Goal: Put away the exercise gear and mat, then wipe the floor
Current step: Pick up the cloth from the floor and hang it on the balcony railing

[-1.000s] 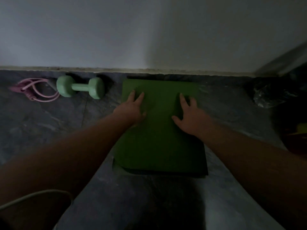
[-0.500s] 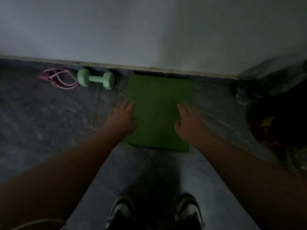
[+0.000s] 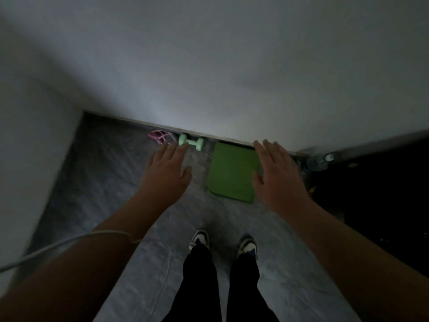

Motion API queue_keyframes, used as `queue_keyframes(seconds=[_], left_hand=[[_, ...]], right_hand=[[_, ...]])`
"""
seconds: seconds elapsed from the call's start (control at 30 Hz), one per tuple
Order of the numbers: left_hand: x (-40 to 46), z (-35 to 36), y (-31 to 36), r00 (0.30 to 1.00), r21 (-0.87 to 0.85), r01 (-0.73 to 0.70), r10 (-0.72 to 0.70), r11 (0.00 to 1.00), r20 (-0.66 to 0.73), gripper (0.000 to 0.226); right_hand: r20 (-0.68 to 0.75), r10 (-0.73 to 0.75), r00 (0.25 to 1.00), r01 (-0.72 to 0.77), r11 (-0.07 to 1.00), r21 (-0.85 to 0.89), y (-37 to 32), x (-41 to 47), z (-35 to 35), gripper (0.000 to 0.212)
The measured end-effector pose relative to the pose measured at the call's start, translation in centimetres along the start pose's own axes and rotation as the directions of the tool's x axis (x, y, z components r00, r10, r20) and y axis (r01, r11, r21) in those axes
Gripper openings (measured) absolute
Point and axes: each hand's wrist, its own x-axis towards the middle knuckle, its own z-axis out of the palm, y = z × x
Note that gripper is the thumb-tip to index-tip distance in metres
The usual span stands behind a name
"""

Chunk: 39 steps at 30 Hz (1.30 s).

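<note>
A folded green mat (image 3: 232, 173) lies flat on the grey floor against the base of the white wall. To its left rests a mint-green dumbbell (image 3: 192, 142), and further left a pink resistance band (image 3: 160, 135). My left hand (image 3: 166, 173) hovers open to the left of the mat, its fingertips in front of the dumbbell. My right hand (image 3: 276, 173) hovers open, its edge covering the mat's right side. Both hands are high above the floor and hold nothing.
A white wall (image 3: 209, 77) runs across the back and another closes the left side. A clear plastic bottle (image 3: 319, 161) and dark clutter fill the right corner. My two shoes (image 3: 222, 242) stand on the grey floor behind the mat. A white cable (image 3: 58, 247) crosses my left forearm.
Both hands have lifted off the mat and spread apart. The view has risen from a crouch to standing, so the mat, dumbbell and band look smaller and farther.
</note>
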Motion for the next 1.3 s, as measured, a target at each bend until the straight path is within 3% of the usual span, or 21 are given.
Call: queue_keyframes(seconds=[0.2, 0.43, 0.63, 0.8, 0.97, 1.13, 1.3], left_hand=[[-5.4, -13.8, 0.6, 0.991, -0.022, 0.023, -0.026, 0.999, -0.134, 0.064], [-10.5, -19.3, 0.3, 0.975, 0.012, 0.104, -0.1, 0.994, -0.196, 0.068], [-16.5, -20.7, 0.5, 0.89, -0.043, 0.345, -0.341, 0.938, -0.304, 0.071], [-23.8, -20.3, 3.2, 0.754, -0.086, 0.528, -0.514, 0.845, -0.409, 0.073], [-33.6, -19.3, 5.9, 0.591, -0.147, 0.68, -0.656, 0.718, -0.47, 0.069], [-45.0, -18.0, 8.9, 0.39, -0.188, 0.827, -0.781, 0.53, -0.488, 0.071], [-55.5, -16.2, 12.2, 0.136, -0.277, 0.911, -0.855, 0.306, -0.5, 0.07]], right_hand=[[-0.09, -0.061, 0.994, 0.06, 0.998, -0.013, -6.5, -3.5, -10.8, 0.072], [-0.14, -0.143, 0.98, 0.154, 0.985, 0.074, -13.1, -5.3, -14.6, 0.068], [-0.11, -0.361, 0.926, 0.369, 0.927, 0.063, -15.9, -5.2, -17.4, 0.067], [-0.072, -0.552, 0.83, 0.556, 0.829, 0.057, -16.2, -5.8, -18.9, 0.068], [0.007, -0.756, 0.655, 0.754, 0.654, 0.056, -18.5, -9.3, -18.6, 0.067], [0.07, -0.882, 0.466, 0.873, 0.471, 0.126, -23.4, -15.2, -17.1, 0.068], [0.07, -0.961, 0.267, 0.951, 0.274, 0.142, -28.5, -22.6, -14.7, 0.073]])
